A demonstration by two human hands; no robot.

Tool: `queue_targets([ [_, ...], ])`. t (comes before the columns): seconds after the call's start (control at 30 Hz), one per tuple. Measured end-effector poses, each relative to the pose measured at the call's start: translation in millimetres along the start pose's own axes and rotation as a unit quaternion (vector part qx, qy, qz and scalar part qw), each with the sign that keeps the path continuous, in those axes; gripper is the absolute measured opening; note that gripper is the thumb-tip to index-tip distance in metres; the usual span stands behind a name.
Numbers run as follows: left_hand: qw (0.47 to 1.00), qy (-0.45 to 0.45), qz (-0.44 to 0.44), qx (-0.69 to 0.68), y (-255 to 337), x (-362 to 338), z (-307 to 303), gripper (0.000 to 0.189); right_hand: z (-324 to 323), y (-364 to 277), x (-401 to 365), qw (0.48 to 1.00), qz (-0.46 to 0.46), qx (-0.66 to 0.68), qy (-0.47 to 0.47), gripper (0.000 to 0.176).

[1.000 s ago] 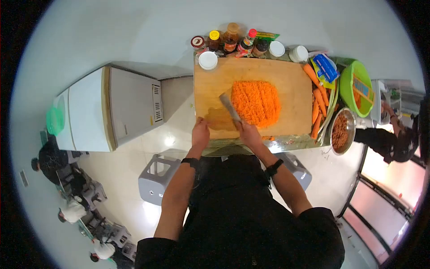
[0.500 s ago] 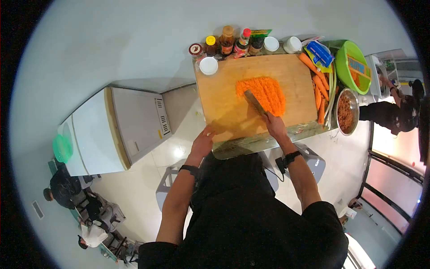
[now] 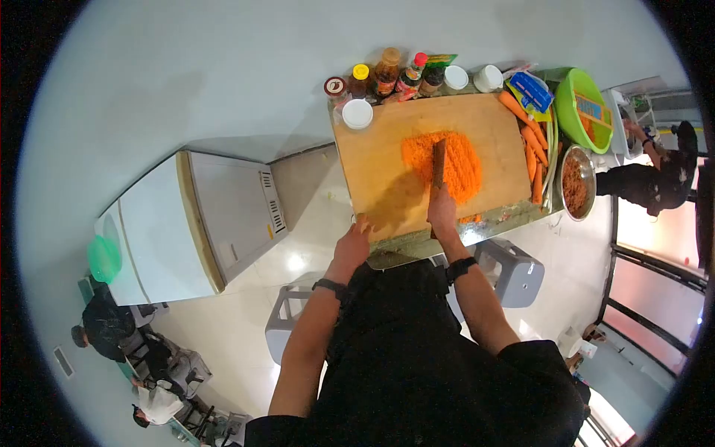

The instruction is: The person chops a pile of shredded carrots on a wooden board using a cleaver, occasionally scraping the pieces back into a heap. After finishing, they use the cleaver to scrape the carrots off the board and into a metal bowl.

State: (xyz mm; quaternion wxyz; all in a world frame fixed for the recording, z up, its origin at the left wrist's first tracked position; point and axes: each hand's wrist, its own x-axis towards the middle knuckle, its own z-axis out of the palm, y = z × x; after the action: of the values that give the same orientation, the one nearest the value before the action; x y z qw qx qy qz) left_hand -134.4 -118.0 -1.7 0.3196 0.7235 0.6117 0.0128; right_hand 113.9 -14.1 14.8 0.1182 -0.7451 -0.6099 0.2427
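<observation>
Orange mince (image 3: 465, 165) lies beneath a knife (image 3: 439, 160) the right hand (image 3: 443, 210) grips; left grip (image 3: 351, 246) unclear.

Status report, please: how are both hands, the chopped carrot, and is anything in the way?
Right hand gripping knife over chopped carrot. Left hand at near left corner of board. Carrot mostly in one patch; no obstruction seen.

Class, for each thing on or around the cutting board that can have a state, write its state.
Carrot bits: finely cut, heaped
Cleaver: held, blade over carrot bits
Right hand: closed on cleaver
Long carrots: not chopped
Yellow-topped bottle: capped
Red-topped bottle: capped
White-topped jar: lidded
Metal bowl: uncovered, food inside
Green basin: uncovered
</observation>
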Motion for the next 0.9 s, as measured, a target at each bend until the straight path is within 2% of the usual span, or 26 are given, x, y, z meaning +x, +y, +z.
queue_targets([
  [0.07,1.000,-0.016,0.007,-0.002,-7,-3,14,0.049,-28,-37,-11,0.972,0.147,0.179,-0.026,0.033],
  [0.2,0.999,-0.042,0.007,0.001,-9,-9,6,0.049,27,-19,-4,0.988,0.111,0.104,0.006,0.033],
  [0.27,0.994,0.020,0.072,0.079,-26,-5,33,0.048,56,-2,1,0.996,0.013,-0.005,0.085,0.038],
  [0.3,0.994,0.022,0.074,0.078,-24,-7,27,0.048,52,-6,2,0.996,0.012,-0.006,0.087,0.038],
  [0.37,0.989,0.077,0.080,0.094,-17,-9,7,0.042,30,-27,10,0.984,0.158,0.072,-0.033,0.044],
  [0.4,0.990,0.077,0.078,0.093,-17,-9,5,0.042,22,-38,6,0.984,0.157,0.070,-0.035,0.044],
  [0.47,0.985,0.101,0.108,0.085,-17,-10,3,0.035,11,-57,-9,0.995,0.083,0.020,0.055,0.043],
  [0.5,0.985,0.101,0.112,0.085,-17,-6,-3,0.035,25,-47,-4,0.994,0.086,0.020,0.058,0.043],
  [0.57,0.984,0.068,0.128,0.104,-14,-2,-10,0.033,67,-10,0,0.998,0.008,-0.060,0.015,0.040],
  [0.63,0.983,0.058,0.143,0.099,-14,5,-12,0.033,57,-23,0,0.997,0.033,-0.072,0.020,0.038],
  [0.7,0.983,0.054,0.145,0.095,-11,18,-13,0.033,31,-43,4,0.998,0.037,-0.044,-0.027,0.037],
  [0.8,0.981,0.096,0.159,0.060,-10,33,-8,0.035,28,-60,2,0.996,0.023,-0.089,-0.009,0.035],
  [0.87,0.990,0.096,0.102,0.014,-16,45,16,0.038,48,-50,4,0.999,0.027,-0.045,-0.015,0.035],
  [0.9,0.990,0.090,0.103,0.014,-11,45,9,0.038,56,-43,2,0.999,0.028,-0.003,-0.022,0.035],
])
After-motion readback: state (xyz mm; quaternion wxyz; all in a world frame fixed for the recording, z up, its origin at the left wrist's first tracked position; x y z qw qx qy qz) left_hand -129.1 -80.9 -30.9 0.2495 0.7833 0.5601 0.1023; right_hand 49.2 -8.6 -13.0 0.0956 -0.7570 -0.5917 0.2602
